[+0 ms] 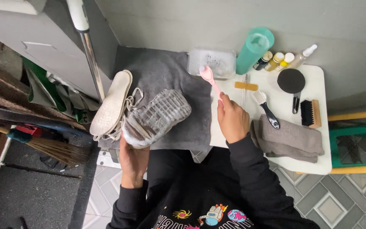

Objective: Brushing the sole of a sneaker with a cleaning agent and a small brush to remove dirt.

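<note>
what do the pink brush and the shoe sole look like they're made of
Pink brush: likely plastic, going by its smooth, even-coloured handle; bristles too small to judge. Shoe sole: probably rubber, pale and translucent-looking, with a moulded grid tread and a wet sheen.

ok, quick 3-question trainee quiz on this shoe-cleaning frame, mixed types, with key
1. True or false: the left hand holds the grey shoe with the ridged translucent sole sole-up.
2. The right hand holds the pink long-handled brush with its head over: A) the clear rectangular plastic tray B) the round black pad C) the tall teal cup
3. What lies under the shoe on the table?

Key: 1 true; 2 A; 3 the dark grey towel.
</note>
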